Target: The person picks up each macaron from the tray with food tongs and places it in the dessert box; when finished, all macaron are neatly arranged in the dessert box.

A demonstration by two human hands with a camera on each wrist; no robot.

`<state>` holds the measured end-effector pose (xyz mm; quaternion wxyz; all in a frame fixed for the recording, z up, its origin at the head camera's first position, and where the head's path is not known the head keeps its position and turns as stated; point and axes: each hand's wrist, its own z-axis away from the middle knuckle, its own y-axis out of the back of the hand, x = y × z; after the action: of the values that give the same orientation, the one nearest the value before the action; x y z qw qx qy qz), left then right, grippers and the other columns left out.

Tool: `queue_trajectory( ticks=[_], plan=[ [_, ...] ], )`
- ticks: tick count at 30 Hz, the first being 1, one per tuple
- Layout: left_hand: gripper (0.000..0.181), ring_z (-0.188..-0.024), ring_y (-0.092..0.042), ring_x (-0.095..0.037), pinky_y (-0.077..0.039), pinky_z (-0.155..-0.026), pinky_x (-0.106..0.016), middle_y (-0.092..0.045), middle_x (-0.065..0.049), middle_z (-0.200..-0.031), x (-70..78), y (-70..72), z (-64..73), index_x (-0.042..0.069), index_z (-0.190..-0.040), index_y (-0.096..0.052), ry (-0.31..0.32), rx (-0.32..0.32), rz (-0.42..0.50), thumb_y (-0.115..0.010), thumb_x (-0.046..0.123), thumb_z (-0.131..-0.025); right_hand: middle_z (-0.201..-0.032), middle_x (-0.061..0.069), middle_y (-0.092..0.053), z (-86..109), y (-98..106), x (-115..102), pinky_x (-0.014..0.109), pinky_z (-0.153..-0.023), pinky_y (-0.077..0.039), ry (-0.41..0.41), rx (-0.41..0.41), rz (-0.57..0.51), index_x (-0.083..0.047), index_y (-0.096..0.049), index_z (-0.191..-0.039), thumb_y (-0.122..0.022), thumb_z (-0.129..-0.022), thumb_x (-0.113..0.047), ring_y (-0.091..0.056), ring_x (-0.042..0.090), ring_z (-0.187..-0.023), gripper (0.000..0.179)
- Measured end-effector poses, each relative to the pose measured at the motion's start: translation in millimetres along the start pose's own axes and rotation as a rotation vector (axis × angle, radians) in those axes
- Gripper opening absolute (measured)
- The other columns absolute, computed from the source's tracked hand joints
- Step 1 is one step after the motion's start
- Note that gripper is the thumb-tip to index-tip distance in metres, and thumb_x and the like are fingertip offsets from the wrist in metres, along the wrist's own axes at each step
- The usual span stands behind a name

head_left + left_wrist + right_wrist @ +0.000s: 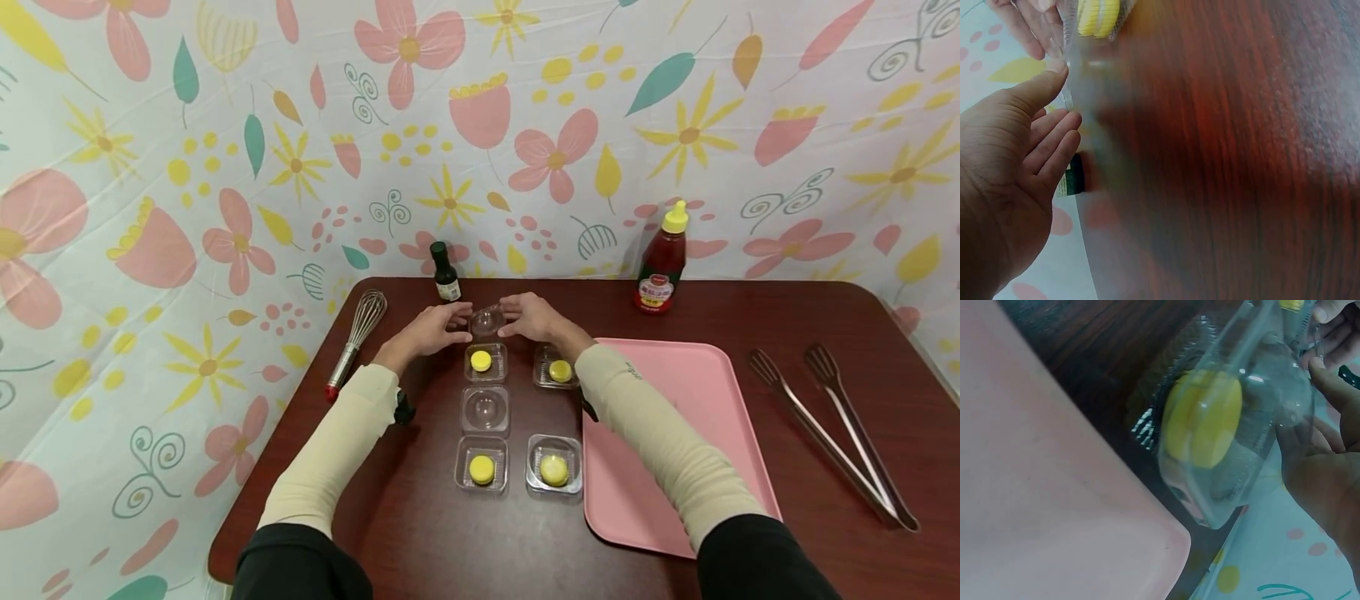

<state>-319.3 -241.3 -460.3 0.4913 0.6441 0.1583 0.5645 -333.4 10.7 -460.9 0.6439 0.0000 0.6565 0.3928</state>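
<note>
At the far side of the table, my left hand [435, 327] and right hand [531, 317] pinch opposite edges of a raised, domed clear plastic lid [487, 322], thumbs nearest me. The lid belongs to a clear box [468, 369] holding a yellow macaron [481, 361]. In the left wrist view, the left thumb [1054, 75] meets the lid's edge. Beside my right forearm stands another box [540, 377] with a yellow macaron [559, 371], partly covered by the sleeve. Nearer me are a box [460, 475] with its lid [485, 411] folded back and a closed box [533, 479], each with a yellow macaron.
A pink tray [637, 500] lies under my right forearm. Metal tongs [847, 442] rest at the right, a whisk [360, 333] at the left. Along the back stand a small dark bottle [445, 273] and a red sauce bottle [660, 262], before a flowered cloth [300, 100].
</note>
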Motion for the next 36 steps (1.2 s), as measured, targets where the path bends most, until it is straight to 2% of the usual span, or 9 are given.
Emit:
queue_trajectory(
  ticks=[4,8,14,17,20,22,27,31,36],
  plan=[
    [0.067,-0.135,-0.060,-0.030,-0.049,-0.112,-0.044,-0.056,-0.014,-0.155,4.0,1.8,0.2,0.001,-0.161,-0.042,-0.019,0.022,0.033,-0.071,0.021,-0.105,-0.163,0.026,-0.042,2.7,4,-2,0.046,-0.118,-0.042,-0.030,0.035,-0.098,0.008,-0.037,-0.160,-0.074,-0.102,-0.013,-0.045,0.037,-0.149,0.071],
    [0.066,-0.136,-0.059,-0.031,-0.050,-0.111,-0.044,-0.054,-0.015,-0.157,10.7,5.1,2.4,0.000,-0.161,-0.041,-0.043,0.044,0.088,-0.070,0.019,-0.105,-0.160,0.025,-0.046,6.4,5,-5,0.046,-0.115,-0.045,-0.055,0.089,-0.235,0.007,-0.041,-0.159,-0.070,-0.105,-0.021,-0.055,0.037,-0.141,0.067],
    [0.067,-0.136,-0.060,-0.029,-0.051,-0.110,-0.043,-0.052,-0.014,-0.159,20.9,9.7,7.4,0.003,-0.162,-0.041,-0.052,0.079,0.111,-0.071,0.019,-0.104,-0.150,0.029,-0.055,12.2,1,-13,0.045,-0.110,-0.050,-0.027,0.187,-0.477,0.010,-0.048,-0.153,-0.068,-0.105,-0.008,-0.061,0.039,-0.133,0.055],
    [0.071,-0.133,-0.062,-0.028,-0.052,-0.108,-0.044,-0.054,-0.013,-0.158,25.0,11.5,11.3,0.004,-0.162,-0.043,-0.064,0.128,0.043,-0.076,0.022,-0.101,-0.144,0.027,-0.061,18.0,-2,-20,0.042,-0.107,-0.053,0.002,0.258,-0.457,0.007,-0.053,-0.151,-0.067,-0.104,-0.001,-0.063,0.037,-0.131,0.050],
    [0.074,-0.129,-0.065,-0.027,-0.053,-0.106,-0.045,-0.060,-0.012,-0.152,28.0,12.3,15.9,0.005,-0.160,-0.046,-0.090,0.187,-0.076,-0.080,0.029,-0.098,-0.136,0.023,-0.068,23.3,-6,-28,0.037,-0.101,-0.056,0.029,0.343,-0.387,0.004,-0.058,-0.148,-0.066,-0.102,0.003,-0.066,0.035,-0.126,0.047],
    [0.076,-0.124,-0.067,-0.027,-0.054,-0.105,-0.046,-0.066,-0.013,-0.143,30.4,12.4,18.8,0.005,-0.159,-0.049,-0.125,0.228,-0.166,-0.081,0.034,-0.096,-0.131,0.022,-0.071,26.4,-9,-32,0.035,-0.097,-0.058,0.044,0.398,-0.346,0.004,-0.061,-0.146,-0.066,-0.102,0.005,-0.068,0.034,-0.122,0.045],
    [0.077,-0.117,-0.069,-0.028,-0.055,-0.099,-0.047,-0.073,-0.013,-0.128,36.0,10.4,25.7,0.005,-0.157,-0.052,-0.233,0.317,-0.293,-0.083,0.036,-0.094,-0.115,0.021,-0.076,33.4,-11,-36,0.034,-0.084,-0.063,0.057,0.518,-0.266,0.004,-0.070,-0.135,-0.070,-0.100,0.004,-0.075,0.034,-0.105,0.035],
    [0.077,-0.114,-0.071,-0.026,-0.057,-0.097,-0.044,-0.073,-0.009,-0.131,39.9,7.3,31.2,0.005,-0.156,-0.053,-0.281,0.372,-0.272,-0.085,0.035,-0.092,-0.103,0.021,-0.077,38.9,-11,-38,0.038,-0.078,-0.064,0.071,0.576,-0.262,0.005,-0.076,-0.119,-0.070,-0.100,0.004,-0.077,0.034,-0.091,0.020],
    [0.064,-0.109,-0.075,-0.015,-0.058,-0.095,-0.038,-0.076,-0.001,-0.128,42.5,2.8,34.9,0.011,-0.149,-0.062,-0.261,0.390,-0.137,-0.083,0.037,-0.094,-0.091,0.012,-0.078,46.9,-13,-40,0.029,-0.070,-0.060,0.115,0.663,-0.148,-0.003,-0.080,-0.101,-0.075,-0.099,-0.003,-0.076,0.026,-0.078,0.005]
  ],
)
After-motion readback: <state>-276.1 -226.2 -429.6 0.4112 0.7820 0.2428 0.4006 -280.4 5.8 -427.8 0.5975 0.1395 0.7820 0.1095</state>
